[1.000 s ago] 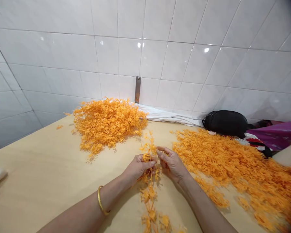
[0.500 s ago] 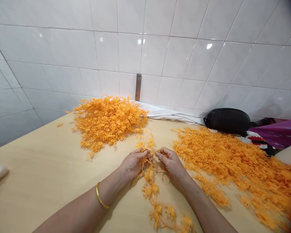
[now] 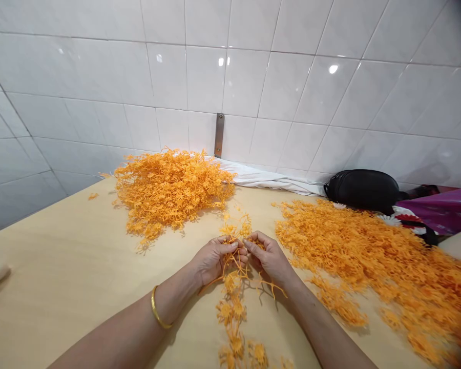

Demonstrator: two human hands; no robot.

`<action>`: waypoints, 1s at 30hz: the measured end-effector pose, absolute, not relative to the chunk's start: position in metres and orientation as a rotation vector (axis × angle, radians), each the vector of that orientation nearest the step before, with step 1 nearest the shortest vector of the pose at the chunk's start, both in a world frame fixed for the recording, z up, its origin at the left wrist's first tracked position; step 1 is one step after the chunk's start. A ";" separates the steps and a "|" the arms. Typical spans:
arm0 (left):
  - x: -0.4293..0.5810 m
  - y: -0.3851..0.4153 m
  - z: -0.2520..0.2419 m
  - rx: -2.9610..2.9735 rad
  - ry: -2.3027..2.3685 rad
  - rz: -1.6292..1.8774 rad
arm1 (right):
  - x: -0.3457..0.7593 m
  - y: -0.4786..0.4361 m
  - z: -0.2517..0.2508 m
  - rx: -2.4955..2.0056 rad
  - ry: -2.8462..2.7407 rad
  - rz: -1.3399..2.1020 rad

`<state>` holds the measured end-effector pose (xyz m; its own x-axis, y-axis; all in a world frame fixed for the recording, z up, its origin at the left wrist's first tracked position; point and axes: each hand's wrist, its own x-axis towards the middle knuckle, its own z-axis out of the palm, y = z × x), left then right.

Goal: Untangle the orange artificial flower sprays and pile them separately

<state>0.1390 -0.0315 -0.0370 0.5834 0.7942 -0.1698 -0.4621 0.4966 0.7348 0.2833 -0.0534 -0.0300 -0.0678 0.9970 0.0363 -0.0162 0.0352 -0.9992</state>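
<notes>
Over the middle of the table, my left hand point(image 3: 217, 256) is closed on an orange plastic flower sprig point(image 3: 232, 302), thumb pressed against its stems. Its small spiky blossoms trail down toward the bottom of the view. Close beside it, my right hand point(image 3: 268, 255) pinches orange stems from the same cluster, its fingertips almost touching the left ones. Thin forked stems point(image 3: 272, 288) stick out below the right hand. A few blossoms point(image 3: 244, 224) show just above the fingertips. Which stem belongs to which piece cannot be made out between the fingers.
A heap of orange sprigs point(image 3: 176, 189) stands at the back left, and a wider pile point(image 3: 353, 256) spreads along the right. Behind them lie a white cloth point(image 3: 269, 180), a black pouch point(image 3: 363, 188) and purple material point(image 3: 441, 207) against the tiled wall.
My hands stay close together, still gripping the stems. The hanging sprig has swung left, and forked stems now stick out farther below my right hand.
</notes>
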 end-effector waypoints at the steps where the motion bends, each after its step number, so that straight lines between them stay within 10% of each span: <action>1: 0.139 -0.032 -0.037 0.698 0.539 0.808 | 0.284 -0.053 -0.030 -1.142 -1.261 1.230; 15: 0.140 -0.033 -0.041 0.689 0.557 0.832 | 0.315 -0.041 -0.022 -1.055 -0.427 0.868; 30: 0.142 -0.034 -0.040 0.741 0.574 0.812 | 0.292 -0.060 -0.013 -1.104 -1.059 1.184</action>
<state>0.1417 -0.0340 -0.0405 0.5661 0.8059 -0.1734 -0.4325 0.4694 0.7698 0.2918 -0.0599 -0.0133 0.0856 0.9956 0.0380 -0.1489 0.0505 -0.9876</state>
